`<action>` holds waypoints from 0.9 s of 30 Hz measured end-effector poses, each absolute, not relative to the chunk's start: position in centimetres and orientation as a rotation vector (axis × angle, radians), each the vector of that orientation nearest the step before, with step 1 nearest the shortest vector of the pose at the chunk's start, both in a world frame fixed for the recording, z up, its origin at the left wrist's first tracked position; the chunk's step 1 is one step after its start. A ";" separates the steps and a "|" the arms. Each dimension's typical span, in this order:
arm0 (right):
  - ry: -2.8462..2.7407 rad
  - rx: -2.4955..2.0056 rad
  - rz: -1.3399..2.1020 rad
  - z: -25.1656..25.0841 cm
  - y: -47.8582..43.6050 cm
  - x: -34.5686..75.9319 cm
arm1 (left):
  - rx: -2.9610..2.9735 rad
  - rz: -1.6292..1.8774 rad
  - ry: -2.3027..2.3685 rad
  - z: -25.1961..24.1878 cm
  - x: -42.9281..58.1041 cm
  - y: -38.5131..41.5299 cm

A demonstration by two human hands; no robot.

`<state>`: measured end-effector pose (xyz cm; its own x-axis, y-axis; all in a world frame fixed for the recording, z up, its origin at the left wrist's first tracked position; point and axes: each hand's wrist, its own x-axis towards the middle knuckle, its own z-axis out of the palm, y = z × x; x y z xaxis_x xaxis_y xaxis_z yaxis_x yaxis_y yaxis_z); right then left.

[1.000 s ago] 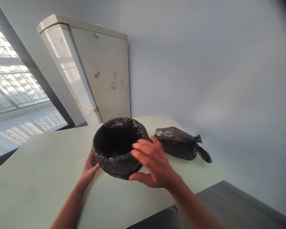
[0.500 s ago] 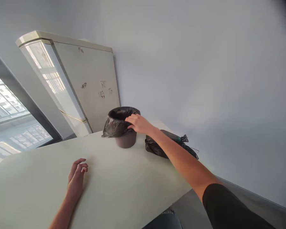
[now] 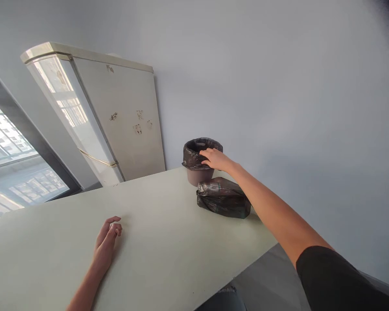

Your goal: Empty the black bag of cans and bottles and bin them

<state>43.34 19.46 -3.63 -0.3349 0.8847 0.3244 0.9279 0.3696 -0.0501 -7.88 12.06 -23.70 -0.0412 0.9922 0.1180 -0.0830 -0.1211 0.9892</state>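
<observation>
At the table's far edge, by the wall, stands a small brownish trash bin (image 3: 198,177) lined with a black plastic bag (image 3: 193,159) folded over its rim. My right hand (image 3: 216,159) grips the bin's near right rim through the liner, fingers over the edge. Just in front of the bin, a filled black plastic bag (image 3: 225,201) lies on its side, partly behind my right forearm. My left hand (image 3: 106,242) rests on the pale table (image 3: 155,246) at the left, fingers loosely bent and apart, with nothing in it.
A white refrigerator (image 3: 129,95) with worn patches stands beyond the table's far left side. The wall (image 3: 278,108) runs behind the bin. A window (image 3: 9,134) is at the far left. Below the table's near right edge, a dark seat (image 3: 223,300) shows partly.
My right hand has moved the trash bin right and back, behind the filled black bag. The liner hangs closer to the bin's side now. My left hand has barely moved.
</observation>
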 end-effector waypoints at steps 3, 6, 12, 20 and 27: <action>-2.357 -1.538 -0.214 -2.8 17.0 43.4 | 1.209 1.356 1.118 -23.8 -8.0 12.1; -2.157 -1.379 -0.258 -2.7 12.7 44.9 | 1.211 1.346 1.141 -24.0 -8.0 12.2; -1.600 -1.792 0.088 -9.5 4.1 52.5 | 1.403 1.325 1.254 -24.1 -8.1 12.1; -1.527 -1.738 0.653 -17.0 -3.9 47.8 | 1.956 1.187 1.210 -21.3 -4.8 10.3; -1.389 -1.246 1.065 -12.0 -5.4 33.8 | 2.197 1.208 0.943 -15.6 5.9 2.4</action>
